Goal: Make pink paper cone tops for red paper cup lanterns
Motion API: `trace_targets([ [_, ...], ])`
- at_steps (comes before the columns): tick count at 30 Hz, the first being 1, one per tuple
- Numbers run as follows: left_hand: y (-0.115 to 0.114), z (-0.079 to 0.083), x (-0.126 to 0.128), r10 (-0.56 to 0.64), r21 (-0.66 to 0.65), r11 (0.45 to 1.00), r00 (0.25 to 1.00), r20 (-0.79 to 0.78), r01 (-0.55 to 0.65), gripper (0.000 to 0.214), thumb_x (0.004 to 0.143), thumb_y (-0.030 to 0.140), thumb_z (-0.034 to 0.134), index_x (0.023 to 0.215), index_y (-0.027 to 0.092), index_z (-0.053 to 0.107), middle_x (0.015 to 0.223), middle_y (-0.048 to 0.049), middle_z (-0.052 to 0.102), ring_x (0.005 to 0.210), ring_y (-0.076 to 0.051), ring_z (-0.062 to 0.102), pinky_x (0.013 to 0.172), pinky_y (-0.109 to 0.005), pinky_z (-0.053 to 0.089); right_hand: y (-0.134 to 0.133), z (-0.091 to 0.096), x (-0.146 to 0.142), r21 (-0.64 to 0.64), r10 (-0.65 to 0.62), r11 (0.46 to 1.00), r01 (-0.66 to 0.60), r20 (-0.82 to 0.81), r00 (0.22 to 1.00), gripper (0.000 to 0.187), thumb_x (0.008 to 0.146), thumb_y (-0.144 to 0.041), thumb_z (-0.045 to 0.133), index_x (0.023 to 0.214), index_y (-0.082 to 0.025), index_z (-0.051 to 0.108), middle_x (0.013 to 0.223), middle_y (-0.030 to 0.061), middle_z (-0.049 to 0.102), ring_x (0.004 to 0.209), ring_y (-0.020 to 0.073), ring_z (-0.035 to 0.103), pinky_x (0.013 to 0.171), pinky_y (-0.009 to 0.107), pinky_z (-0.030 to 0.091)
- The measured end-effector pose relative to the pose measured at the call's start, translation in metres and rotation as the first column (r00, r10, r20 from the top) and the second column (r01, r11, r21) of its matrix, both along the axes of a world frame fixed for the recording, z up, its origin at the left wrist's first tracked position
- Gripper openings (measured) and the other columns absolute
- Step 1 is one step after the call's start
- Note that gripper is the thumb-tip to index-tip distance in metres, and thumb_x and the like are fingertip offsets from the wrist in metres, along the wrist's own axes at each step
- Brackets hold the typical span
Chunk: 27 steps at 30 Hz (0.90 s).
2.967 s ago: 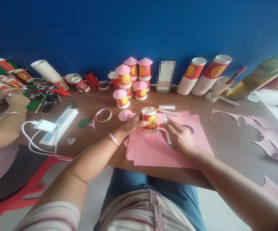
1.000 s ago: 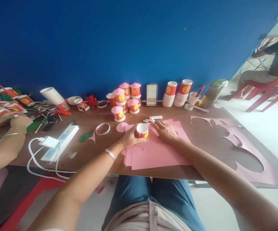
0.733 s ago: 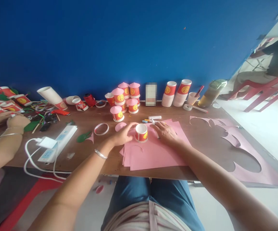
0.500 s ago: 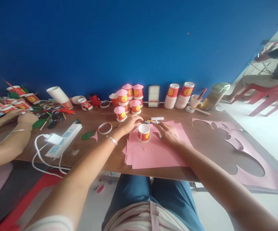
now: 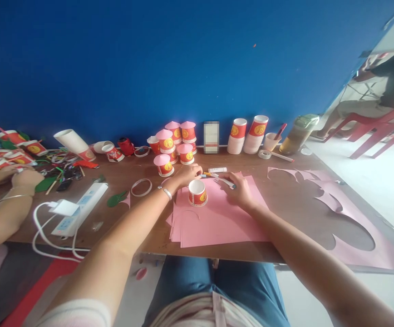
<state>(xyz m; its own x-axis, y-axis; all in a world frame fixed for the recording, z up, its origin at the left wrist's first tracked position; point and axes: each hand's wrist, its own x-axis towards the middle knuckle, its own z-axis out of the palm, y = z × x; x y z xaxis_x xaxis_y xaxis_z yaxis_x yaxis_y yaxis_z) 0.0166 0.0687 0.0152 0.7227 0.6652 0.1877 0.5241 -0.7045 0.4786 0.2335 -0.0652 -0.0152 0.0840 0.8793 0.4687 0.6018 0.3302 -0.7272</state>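
My left hand (image 5: 189, 175) has its fingers curled at the blue end of a slim blue-and-yellow pen (image 5: 210, 174). My right hand (image 5: 240, 190) grips a white pen-like tool with a blue end (image 5: 228, 183) above the pink paper. Between the hands, a short red-and-white paper cup (image 5: 197, 193) with a gold emblem stands, open side up, on a stack of pink paper sheets (image 5: 224, 227). A white glue-stick-like tube (image 5: 217, 170) lies just behind. Small red cups with pink cone roofs (image 5: 164, 164) stand left of the tube, some stacked.
Tall stacked cups (image 5: 237, 136), a tape roll (image 5: 265, 154) and a bottle (image 5: 299, 134) line the wall. Cut pink scraps (image 5: 347, 222) spread at right. At left are a tape ring (image 5: 141, 187), a power strip (image 5: 81, 209) with cables, and another person's hands (image 5: 27, 181).
My left fingers have drawn in to the blue end of the slim pen. My right hand has lifted and turned the white tool. The whole view has shifted slightly.
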Motion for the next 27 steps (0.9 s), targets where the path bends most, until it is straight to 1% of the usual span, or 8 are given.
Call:
trace_targets([
  [3, 0.003, -0.002, -0.002, 0.033, -0.036, 0.999, 0.999, 0.036, -0.032, 0.001, 0.08, 0.021, 0.065, 0.081, 0.021, 0.065, 0.075, -0.0015, 0.065, 0.066, -0.017, 0.057, 0.067, -0.03, 0.044, -0.001, 0.01, 0.003, -0.062, 0.007, 0.998, -0.016, -0.142, 0.99, 0.027, 0.092, -0.042, 0.059, 0.101, -0.02, 0.072, 0.082, 0.0038, 0.076, 0.069, 0.0184, 0.068, 0.067, 0.03, 0.054],
  [5, 0.004, -0.001, -0.003, 0.047, -0.064, 0.997, 0.995, 0.083, -0.042, 0.006, 0.082, 0.024, 0.066, 0.087, 0.021, 0.066, 0.081, -0.0022, 0.069, 0.074, -0.019, 0.063, 0.07, -0.03, 0.048, -0.003, 0.016, 0.005, -0.094, -0.003, 0.995, -0.018, -0.22, 0.975, 0.031, 0.09, -0.045, 0.061, 0.099, -0.019, 0.075, 0.076, 0.0034, 0.074, 0.068, 0.0185, 0.066, 0.064, 0.029, 0.053],
  [10, -0.003, 0.013, -0.001, 0.012, -0.137, 0.99, 0.981, 0.194, 0.015, 0.014, 0.086, 0.031, 0.069, 0.094, 0.019, 0.068, 0.094, -0.0034, 0.074, 0.087, -0.018, 0.068, 0.083, -0.031, 0.054, -0.005, 0.026, 0.003, -0.151, 0.002, 0.987, -0.06, -0.358, 0.934, 0.037, 0.088, -0.051, 0.065, 0.099, -0.018, 0.078, 0.068, 0.003, 0.071, 0.061, 0.0177, 0.063, 0.058, 0.029, 0.05],
  [14, -0.006, 0.02, 0.001, -0.046, -0.196, 0.975, 0.963, 0.266, 0.1, 0.014, 0.085, 0.03, 0.071, 0.092, 0.018, 0.07, 0.095, -0.004, 0.074, 0.087, -0.018, 0.069, 0.086, -0.031, 0.055, -0.004, 0.028, -0.001, -0.155, 0.02, 0.984, -0.093, -0.418, 0.908, 0.035, 0.085, -0.051, 0.068, 0.093, -0.019, 0.078, 0.068, 0.0029, 0.071, 0.069, 0.0188, 0.066, 0.064, 0.03, 0.052],
  [17, -0.003, 0.018, -0.002, -0.042, -0.21, 0.972, 0.957, 0.287, 0.106, 0.016, 0.085, 0.032, 0.073, 0.093, 0.018, 0.071, 0.095, -0.0046, 0.074, 0.087, -0.018, 0.069, 0.085, -0.031, 0.056, -0.005, 0.028, -0.002, -0.161, 0.01, 0.983, -0.092, -0.448, 0.894, 0.037, 0.085, -0.052, 0.07, 0.099, -0.019, 0.078, 0.069, 0.003, 0.071, 0.07, 0.0192, 0.066, 0.064, 0.03, 0.052],
  [21, -0.002, 0.017, -0.004, -0.027, -0.246, 0.964, 0.958, 0.286, 0.101, 0.018, 0.084, 0.034, 0.074, 0.093, 0.018, 0.071, 0.094, -0.0045, 0.074, 0.085, -0.017, 0.069, 0.083, -0.031, 0.057, -0.005, 0.027, -0.002, -0.169, 0.01, 0.98, -0.101, -0.472, 0.882, 0.038, 0.084, -0.054, 0.072, 0.096, -0.019, 0.078, 0.069, 0.0029, 0.071, 0.07, 0.0191, 0.065, 0.064, 0.031, 0.051],
  [25, -0.007, 0.023, -0.002, -0.057, -0.192, 0.975, 0.957, 0.283, 0.115, 0.014, 0.085, 0.031, 0.075, 0.091, 0.019, 0.073, 0.092, -0.004, 0.075, 0.087, -0.018, 0.069, 0.085, -0.032, 0.057, -0.001, 0.024, -0.001, -0.184, 0.036, 0.972, -0.145, -0.493, 0.869, 0.038, 0.082, -0.056, 0.074, 0.091, -0.02, 0.078, 0.07, 0.0036, 0.072, 0.071, 0.0194, 0.066, 0.065, 0.031, 0.052],
  [27, -0.008, 0.026, -0.001, -0.055, -0.198, 0.973, 0.955, 0.292, 0.117, 0.014, 0.084, 0.032, 0.075, 0.091, 0.019, 0.075, 0.092, -0.0042, 0.075, 0.087, -0.018, 0.07, 0.085, -0.033, 0.057, 0.001, 0.022, 0.0, -0.193, 0.037, 0.969, -0.157, -0.515, 0.856, 0.04, 0.083, -0.058, 0.072, 0.094, -0.019, 0.077, 0.07, 0.004, 0.072, 0.071, 0.0196, 0.068, 0.065, 0.031, 0.053],
])
